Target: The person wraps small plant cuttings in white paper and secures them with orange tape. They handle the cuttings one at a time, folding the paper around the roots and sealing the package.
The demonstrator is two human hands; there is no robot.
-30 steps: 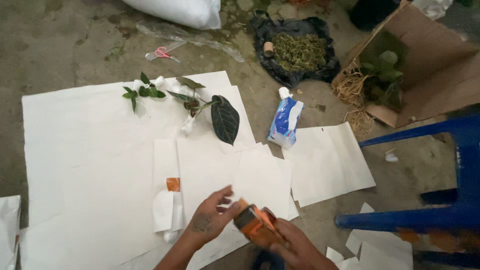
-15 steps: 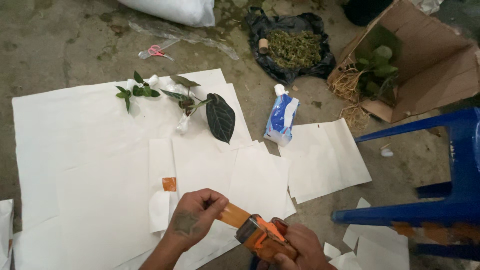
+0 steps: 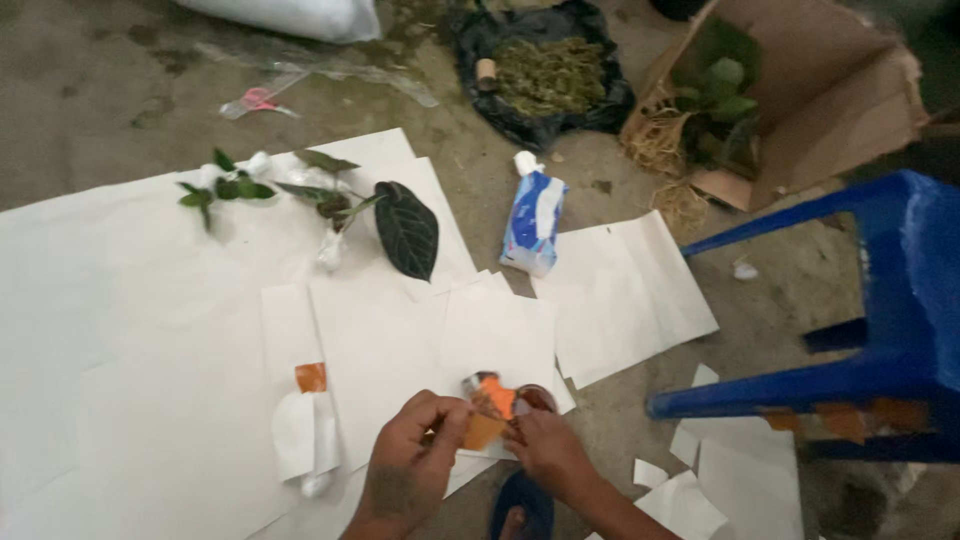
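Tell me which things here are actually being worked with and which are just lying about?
In hand: orange tape dispenser, held by left hand and right hand; white paper sheets.

Lying about: dark-leaved plant cutting, blue-white pouch, cardboard box, blue stool, black bag.

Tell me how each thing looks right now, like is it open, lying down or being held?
Tape dispenser: orange, held between both hands.
Left hand: closed, pinching the tape end.
Right hand: closed on the dispenser.
Dark-leafed cutting: lying flat on the white paper.
Blue and white pouch: lying on its side.
Cardboard box: open, tipped, plants inside.
Black bag: open, moss showing.
Blue stool: standing upright.
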